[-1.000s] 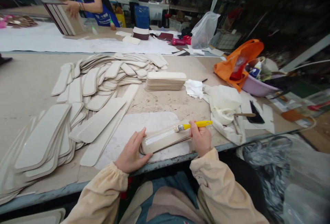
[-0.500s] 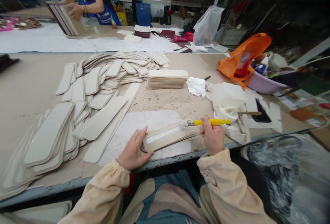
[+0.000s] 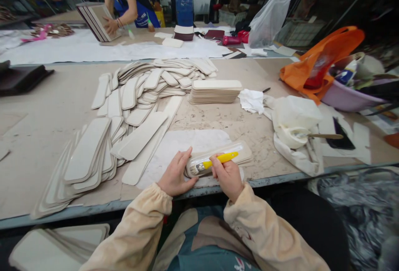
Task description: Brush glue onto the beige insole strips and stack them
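Observation:
My right hand point(image 3: 227, 175) is closed round the yellow handle of a paintbrush point(image 3: 218, 161). Its bristles touch the left end of a small stack of beige rounded panels point(image 3: 241, 150) near the table's front edge. A wet, shiny film shows on the top panel. My left hand point(image 3: 177, 172) rests against the stack's left end, thumb and fingers apart, steadying it. Under the stack lies a white sheet point(image 3: 183, 138). To the left are many loose beige panels point(image 3: 87, 150), heaped and fanned out. A neat stack of panels point(image 3: 215, 91) stands beyond my hands.
At right are an open white container point(image 3: 294, 121) with a stick across it, a dark phone point(image 3: 343, 134), an orange bag point(image 3: 321, 65) and a lilac basin point(image 3: 352, 96). A crumpled white paper point(image 3: 252, 101) lies mid-table. Across the table, a co-worker point(image 3: 131, 9) holds large boards.
My right hand has swept the brush leftward along the top panel, from its right part to its left end. My left hand stays at the stack. The view has turned slightly left.

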`<state>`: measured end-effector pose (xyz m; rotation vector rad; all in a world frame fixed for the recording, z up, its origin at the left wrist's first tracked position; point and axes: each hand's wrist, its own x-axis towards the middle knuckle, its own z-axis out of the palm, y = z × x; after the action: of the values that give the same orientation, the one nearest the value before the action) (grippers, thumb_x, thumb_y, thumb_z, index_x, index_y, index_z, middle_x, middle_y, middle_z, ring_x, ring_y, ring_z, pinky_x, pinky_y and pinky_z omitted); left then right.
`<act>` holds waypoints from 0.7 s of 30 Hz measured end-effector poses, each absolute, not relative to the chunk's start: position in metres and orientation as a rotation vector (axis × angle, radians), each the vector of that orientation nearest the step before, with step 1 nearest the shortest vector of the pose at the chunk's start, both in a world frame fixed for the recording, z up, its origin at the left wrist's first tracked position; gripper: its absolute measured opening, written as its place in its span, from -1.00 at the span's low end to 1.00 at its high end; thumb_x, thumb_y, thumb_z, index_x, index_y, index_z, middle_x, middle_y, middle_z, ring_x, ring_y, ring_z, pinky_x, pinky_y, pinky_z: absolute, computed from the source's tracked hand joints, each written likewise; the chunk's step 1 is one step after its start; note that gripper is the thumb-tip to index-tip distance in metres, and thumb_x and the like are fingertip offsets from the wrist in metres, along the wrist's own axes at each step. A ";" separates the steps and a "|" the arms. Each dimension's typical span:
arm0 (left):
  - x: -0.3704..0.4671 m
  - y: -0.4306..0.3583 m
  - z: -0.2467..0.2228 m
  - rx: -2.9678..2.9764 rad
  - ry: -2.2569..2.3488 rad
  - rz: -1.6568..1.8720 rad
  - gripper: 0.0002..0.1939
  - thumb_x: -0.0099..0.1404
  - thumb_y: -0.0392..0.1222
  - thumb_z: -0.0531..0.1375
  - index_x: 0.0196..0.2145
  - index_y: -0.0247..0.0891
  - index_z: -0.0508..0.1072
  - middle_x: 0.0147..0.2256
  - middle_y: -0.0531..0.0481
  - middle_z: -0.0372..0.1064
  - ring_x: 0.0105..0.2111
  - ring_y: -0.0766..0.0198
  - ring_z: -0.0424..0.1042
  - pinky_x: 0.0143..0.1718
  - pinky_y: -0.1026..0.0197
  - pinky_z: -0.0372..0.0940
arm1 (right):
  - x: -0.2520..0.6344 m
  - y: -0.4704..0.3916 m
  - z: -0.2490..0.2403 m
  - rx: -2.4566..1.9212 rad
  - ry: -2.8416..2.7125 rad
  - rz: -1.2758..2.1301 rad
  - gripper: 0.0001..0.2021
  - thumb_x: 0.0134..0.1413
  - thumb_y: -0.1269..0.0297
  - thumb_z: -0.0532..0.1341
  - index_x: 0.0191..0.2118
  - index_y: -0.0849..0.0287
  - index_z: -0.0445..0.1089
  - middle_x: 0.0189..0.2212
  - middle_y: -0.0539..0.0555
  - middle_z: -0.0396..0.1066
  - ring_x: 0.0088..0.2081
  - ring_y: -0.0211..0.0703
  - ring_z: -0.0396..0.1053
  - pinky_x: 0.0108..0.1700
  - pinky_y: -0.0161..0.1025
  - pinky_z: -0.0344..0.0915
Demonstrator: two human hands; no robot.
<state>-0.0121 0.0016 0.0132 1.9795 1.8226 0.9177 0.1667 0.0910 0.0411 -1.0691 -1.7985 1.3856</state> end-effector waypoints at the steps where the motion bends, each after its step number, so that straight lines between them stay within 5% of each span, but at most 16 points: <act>1: -0.012 0.002 0.013 1.979 1.828 0.908 0.00 0.11 -0.16 0.24 0.34 -0.17 -0.28 0.05 -0.21 0.17 0.07 -0.03 0.20 0.14 -0.15 0.16 | 0.169 0.093 0.041 -1.081 -1.820 1.357 -0.49 0.24 0.01 0.04 -0.69 0.13 0.22 -0.75 -0.06 0.21 -0.61 -0.29 0.23 -0.40 -0.32 0.18; 21: -0.016 0.001 0.006 2.034 1.905 0.808 -0.09 0.18 -0.10 0.22 0.34 -0.21 -0.22 0.11 -0.25 0.18 0.16 -0.09 0.14 0.20 -0.23 0.08 | 0.256 0.162 0.042 -1.443 -1.769 0.778 -0.49 0.20 -0.03 0.04 -0.70 0.12 0.21 -0.73 -0.01 0.27 -0.58 -0.23 0.27 -0.37 -0.28 0.16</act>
<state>-0.0157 0.0012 0.0056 2.0338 1.9050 0.8075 0.2565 0.1619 0.0420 -1.4426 -1.7689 0.7777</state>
